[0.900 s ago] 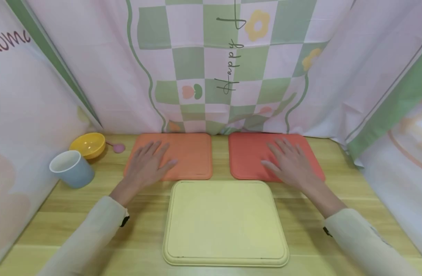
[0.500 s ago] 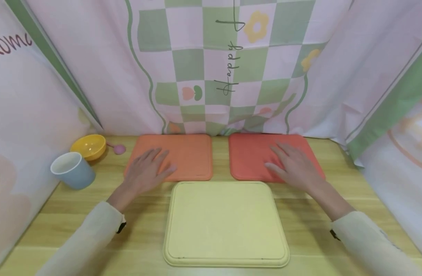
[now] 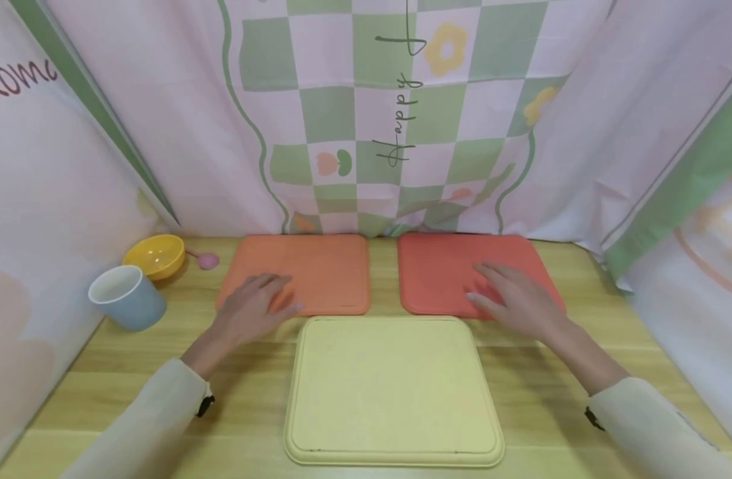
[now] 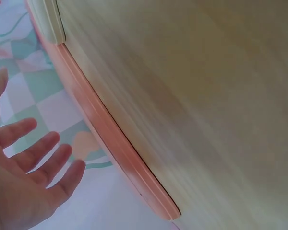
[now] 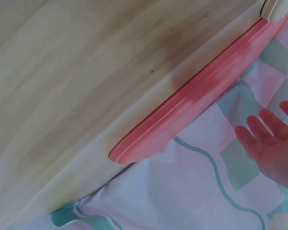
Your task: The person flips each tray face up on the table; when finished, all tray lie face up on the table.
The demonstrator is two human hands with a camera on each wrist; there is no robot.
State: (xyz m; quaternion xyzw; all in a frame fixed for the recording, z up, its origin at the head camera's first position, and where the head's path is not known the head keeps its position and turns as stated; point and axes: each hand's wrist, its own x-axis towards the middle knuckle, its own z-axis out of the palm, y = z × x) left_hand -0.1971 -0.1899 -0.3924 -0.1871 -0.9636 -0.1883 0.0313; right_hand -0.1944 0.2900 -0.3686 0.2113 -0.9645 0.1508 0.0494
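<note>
A printed curtain, checked in green and white with flowers and lettering, hung behind the wooden table. On the table's near middle lay a yellow board, flat, its far edge close to two smaller boards of much the same size: an orange board on the left and a red board on the right, side by side with a gap between them, near the curtain. Pale sleeves reached in from both sides. The left hand hung above the near left part of the orange board, holding nothing, its fingers apart and loosely bent. The right hand hung likewise over the red board, bare of any load, thumb well away from the fingers. At far left stood a blue mug, then a yellow bowl just behind it, and a pink spoon beside the bowl.
</note>
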